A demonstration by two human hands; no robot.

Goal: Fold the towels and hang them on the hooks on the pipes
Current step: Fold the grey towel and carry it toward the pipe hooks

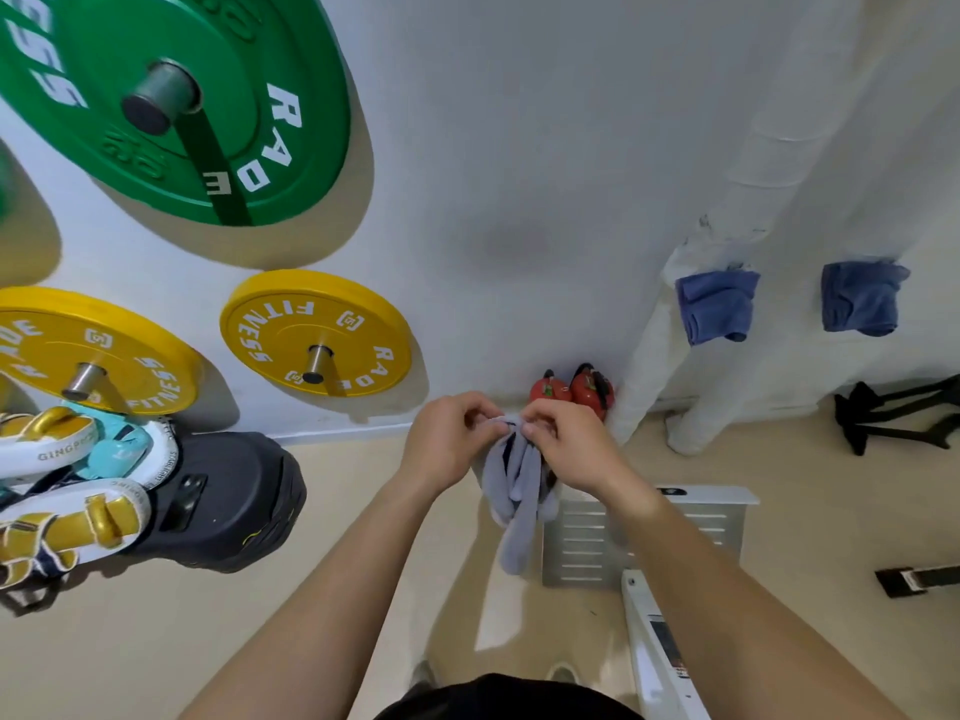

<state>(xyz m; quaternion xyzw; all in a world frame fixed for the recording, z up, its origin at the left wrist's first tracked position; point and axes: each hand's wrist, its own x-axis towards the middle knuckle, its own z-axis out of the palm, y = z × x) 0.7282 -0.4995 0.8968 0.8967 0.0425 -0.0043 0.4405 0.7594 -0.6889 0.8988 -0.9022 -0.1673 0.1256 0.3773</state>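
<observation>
A grey towel (517, 491) hangs bunched in front of me. My left hand (449, 441) and my right hand (563, 444) pinch its top edge close together, fingers curled round the cloth. Two blue towels hang folded at the right: one blue towel (714, 306) on the white wrapped pipe (691, 366), the other blue towel (860, 298) further right. The hooks under them are hidden by the cloth.
Green (171, 96) and yellow weight plates (314, 332) sit on wall pegs at the left. Boxing gloves (72, 491) and a black base (228, 501) lie lower left. Two red kettlebells (571, 389) stand by the wall. A metal step (644, 532) lies on the floor.
</observation>
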